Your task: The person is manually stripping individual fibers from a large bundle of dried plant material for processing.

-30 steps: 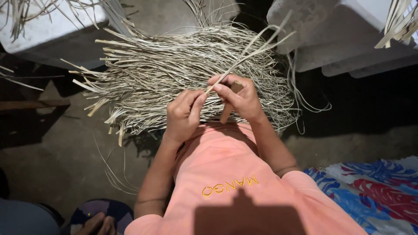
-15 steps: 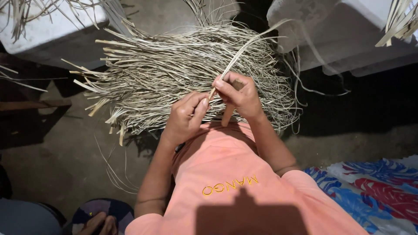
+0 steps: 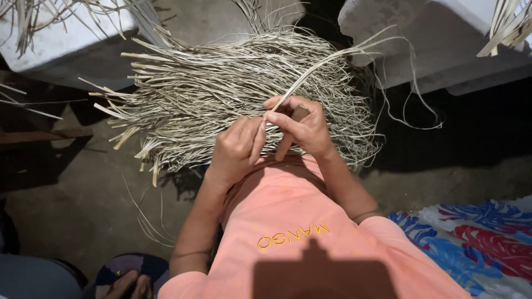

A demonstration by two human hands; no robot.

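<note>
While one big heap of dried pale strips lies spread on the floor ahead of me, too many in it to count, both of my hands work at its near edge. One long strip rises out of the heap and arcs away to the upper right. My right hand is closed around a brown wooden handle, its thumb and forefinger pinched on the near end of that long strip. My left hand is curled nearly shut, fingertips meeting the right thumb at the same strip's end, so the two hands touch there. Whether the left hand actually grips the strip or only steadies it, I cannot tell. Two light boxes stand behind the heap, one at upper left, one at upper right, each with loose strips hanging over it. One patterned cloth in blue and red lies at lower right.
</note>
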